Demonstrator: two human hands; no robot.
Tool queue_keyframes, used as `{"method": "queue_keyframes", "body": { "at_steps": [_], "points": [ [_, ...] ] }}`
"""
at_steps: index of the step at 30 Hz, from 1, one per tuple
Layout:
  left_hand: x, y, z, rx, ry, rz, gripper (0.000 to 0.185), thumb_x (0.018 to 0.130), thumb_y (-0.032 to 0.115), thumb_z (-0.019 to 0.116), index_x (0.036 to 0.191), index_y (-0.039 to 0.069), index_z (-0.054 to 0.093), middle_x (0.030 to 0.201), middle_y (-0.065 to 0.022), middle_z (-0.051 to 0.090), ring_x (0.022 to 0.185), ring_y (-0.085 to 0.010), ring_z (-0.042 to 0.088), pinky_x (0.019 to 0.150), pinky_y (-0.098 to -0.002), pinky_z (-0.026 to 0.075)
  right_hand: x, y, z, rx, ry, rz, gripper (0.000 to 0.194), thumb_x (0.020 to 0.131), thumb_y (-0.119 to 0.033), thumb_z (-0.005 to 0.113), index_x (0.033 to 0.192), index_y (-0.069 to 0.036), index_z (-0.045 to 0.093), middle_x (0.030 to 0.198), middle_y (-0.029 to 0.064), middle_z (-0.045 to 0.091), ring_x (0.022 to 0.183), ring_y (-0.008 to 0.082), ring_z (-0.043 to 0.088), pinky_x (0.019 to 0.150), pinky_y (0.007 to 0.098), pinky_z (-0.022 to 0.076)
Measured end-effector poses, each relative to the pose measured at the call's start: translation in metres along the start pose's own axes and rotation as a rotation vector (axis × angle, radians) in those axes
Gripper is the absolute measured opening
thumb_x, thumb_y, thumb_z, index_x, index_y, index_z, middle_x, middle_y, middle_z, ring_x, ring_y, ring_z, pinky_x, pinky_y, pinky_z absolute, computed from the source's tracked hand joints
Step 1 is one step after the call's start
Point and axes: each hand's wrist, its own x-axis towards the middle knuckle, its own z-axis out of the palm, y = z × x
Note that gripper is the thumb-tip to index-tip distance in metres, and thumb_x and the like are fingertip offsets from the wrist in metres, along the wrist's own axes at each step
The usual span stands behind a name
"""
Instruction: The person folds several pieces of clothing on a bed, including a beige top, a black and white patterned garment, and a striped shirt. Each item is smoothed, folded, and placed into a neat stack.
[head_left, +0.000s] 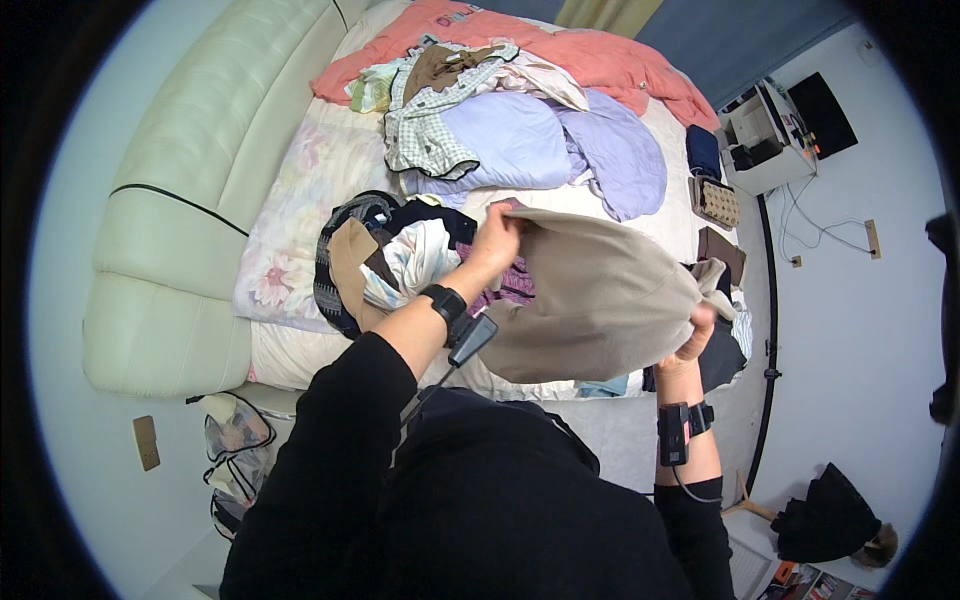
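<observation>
A taupe fabric garment (600, 300) hangs stretched between my two hands above the near side of the bed. My left hand (495, 240) pinches its upper left edge. At the right, my right hand (694, 334) grips a gathered part of it, and a bunched end sticks up beyond the fingers. Behind my left forearm lies a heap of clothes with a tan piece (352, 255), a white patterned piece (420, 259) and a purple-pink knit (516, 281). The taupe cloth hides part of that heap.
A checked garment (427, 135) and a lavender bedcover (510, 139) lie farther back, before a coral quilt (660, 67). Folded clothes (703, 150) line the bed's right edge. The padded headboard (187, 165) stands left. Clear bags (236, 435) sit low at the left.
</observation>
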Motion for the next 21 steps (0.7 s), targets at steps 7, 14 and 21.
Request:
{"method": "queue_keyframes", "body": {
  "at_steps": [7,14,21],
  "points": [
    [-0.065,0.02,0.027,-0.824,-0.797,-0.716,0.077,0.086,0.06,0.043,0.14,0.008,0.023,0.131,-0.0156,0.044,0.116,-0.0246,0.045,0.089,-0.0405,0.044,0.009,0.005,0.006,0.036,0.03,-0.052,0.058,0.07,-0.02,0.059,0.122,0.0,0.046,0.118,0.0174,0.055,0.107,0.0316,0.054,0.092,0.0443,0.0451],
    [-0.061,0.059,0.01,-1.062,-1.027,-0.798,0.081,0.079,0.072,0.032,0.131,0.01,0.042,0.131,-0.0101,0.046,0.12,-0.0243,0.043,0.1,-0.0422,0.035,0.0,-0.005,-0.001,-0.012,0.043,-0.093,0.057,0.07,-0.02,0.059,0.122,-0.001,0.047,0.117,0.0154,0.056,0.108,0.0312,0.054,0.095,0.044,0.0422],
    [-0.03,0.089,-0.01,-0.676,-0.917,-0.609,0.037,0.09,0.023,0.055,0.116,-0.004,0.051,0.111,-0.0128,0.059,0.101,-0.0192,0.058,0.087,-0.0329,0.046,-0.013,-0.032,-0.023,-0.256,0.229,-0.184,0.049,0.078,-0.021,0.058,0.122,-0.001,0.047,0.118,0.0139,0.055,0.11,0.0276,0.053,0.097,0.0414,0.0397]
  ]
}}
